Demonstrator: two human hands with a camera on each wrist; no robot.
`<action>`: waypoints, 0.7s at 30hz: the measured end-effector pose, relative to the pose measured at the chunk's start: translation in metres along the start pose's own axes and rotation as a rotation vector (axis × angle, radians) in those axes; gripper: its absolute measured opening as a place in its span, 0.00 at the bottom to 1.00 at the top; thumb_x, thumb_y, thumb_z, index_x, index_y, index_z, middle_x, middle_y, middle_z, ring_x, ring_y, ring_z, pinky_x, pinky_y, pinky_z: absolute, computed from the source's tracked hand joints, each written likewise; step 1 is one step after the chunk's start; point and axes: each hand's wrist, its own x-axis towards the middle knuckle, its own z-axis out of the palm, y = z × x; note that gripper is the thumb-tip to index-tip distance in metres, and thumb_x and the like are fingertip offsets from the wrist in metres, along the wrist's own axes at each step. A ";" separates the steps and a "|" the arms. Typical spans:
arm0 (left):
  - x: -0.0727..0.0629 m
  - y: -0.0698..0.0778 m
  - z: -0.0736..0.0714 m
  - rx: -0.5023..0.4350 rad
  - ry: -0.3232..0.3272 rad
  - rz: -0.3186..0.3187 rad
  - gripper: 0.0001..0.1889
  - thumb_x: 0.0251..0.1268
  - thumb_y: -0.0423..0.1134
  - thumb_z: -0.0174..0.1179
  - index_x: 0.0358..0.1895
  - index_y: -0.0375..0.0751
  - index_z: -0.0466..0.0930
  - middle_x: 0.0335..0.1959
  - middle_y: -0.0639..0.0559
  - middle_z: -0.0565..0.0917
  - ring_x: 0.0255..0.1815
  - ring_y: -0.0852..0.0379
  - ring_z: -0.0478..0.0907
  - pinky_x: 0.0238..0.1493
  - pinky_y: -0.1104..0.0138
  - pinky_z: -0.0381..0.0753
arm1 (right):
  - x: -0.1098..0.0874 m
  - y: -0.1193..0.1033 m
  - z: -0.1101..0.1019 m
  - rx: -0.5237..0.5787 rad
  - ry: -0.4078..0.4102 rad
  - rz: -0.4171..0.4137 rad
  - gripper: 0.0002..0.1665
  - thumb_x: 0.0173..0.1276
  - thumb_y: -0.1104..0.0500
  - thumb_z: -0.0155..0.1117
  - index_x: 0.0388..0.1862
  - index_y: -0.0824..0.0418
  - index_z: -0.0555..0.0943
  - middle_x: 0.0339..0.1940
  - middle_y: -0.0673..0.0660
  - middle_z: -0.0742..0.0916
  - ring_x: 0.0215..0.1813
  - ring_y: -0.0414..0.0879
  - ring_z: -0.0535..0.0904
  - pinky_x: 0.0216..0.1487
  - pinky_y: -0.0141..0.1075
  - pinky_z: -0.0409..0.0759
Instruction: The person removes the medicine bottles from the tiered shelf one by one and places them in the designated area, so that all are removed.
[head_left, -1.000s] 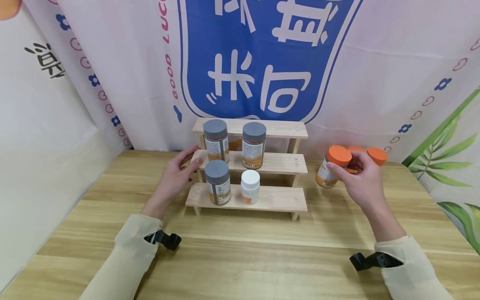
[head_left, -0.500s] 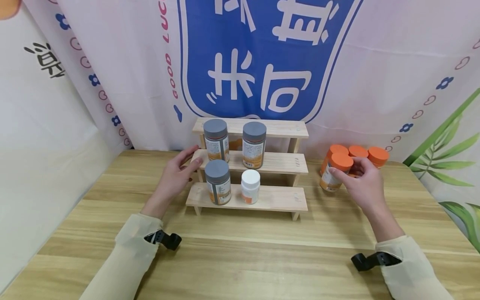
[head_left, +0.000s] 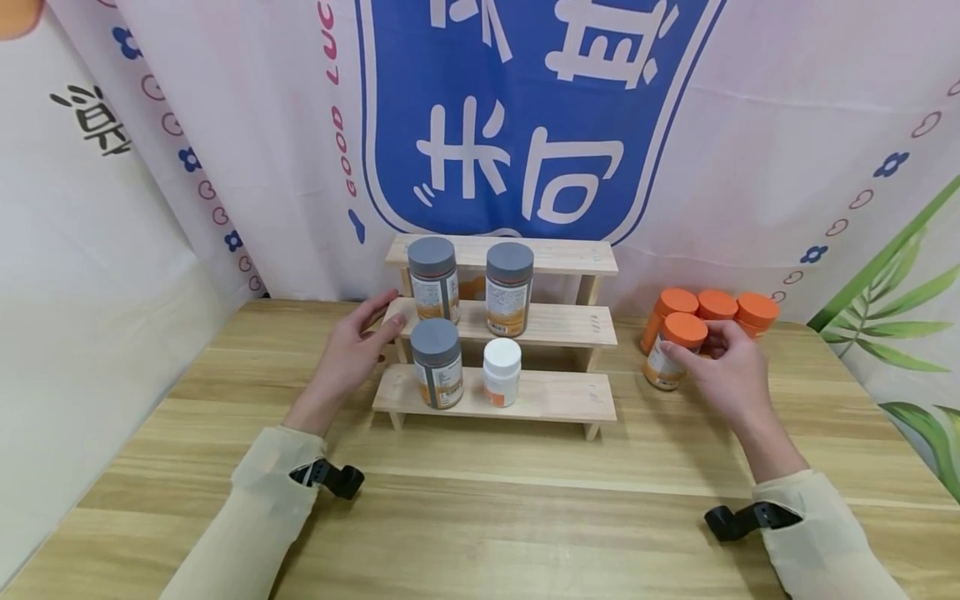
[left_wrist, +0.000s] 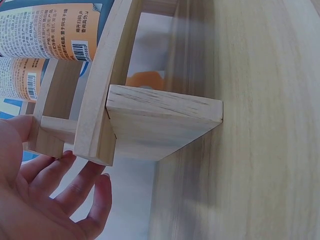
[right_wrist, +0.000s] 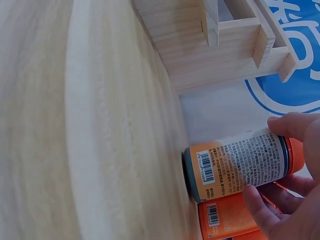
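My right hand (head_left: 723,367) holds a supplement jar (head_left: 664,367) with an orange lid between thumb and fingers. The jar stands upright on the table, in front of several orange-lidded jars (head_left: 657,321). In the right wrist view, the held jar (right_wrist: 235,165) shows a white and orange label with a barcode. At the left end of a three-tier wooden shelf (head_left: 562,325), my left hand (head_left: 352,350) grips the middle board, thumb above and fingers below. Three grey-lidded jars (head_left: 437,375) and a small white bottle (head_left: 502,387) stand on the shelf.
Behind the shelf hangs a printed curtain (head_left: 750,167) with a blue panel. The wooden table (head_left: 480,517) stretches in front. A wall (head_left: 97,250) closes off the left side.
My right hand has lowered the orange-lidded jar and drawn it slightly nearer and to the right, uncovering the orange-lidded jars behind. The left hand has stayed put.
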 end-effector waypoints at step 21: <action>-0.002 0.002 0.000 -0.003 -0.009 -0.010 0.32 0.84 0.55 0.54 0.85 0.57 0.61 0.85 0.46 0.64 0.66 0.37 0.80 0.50 0.63 0.82 | 0.004 -0.001 -0.008 0.023 -0.034 0.034 0.52 0.72 0.37 0.71 0.81 0.65 0.64 0.74 0.70 0.76 0.70 0.65 0.74 0.65 0.49 0.78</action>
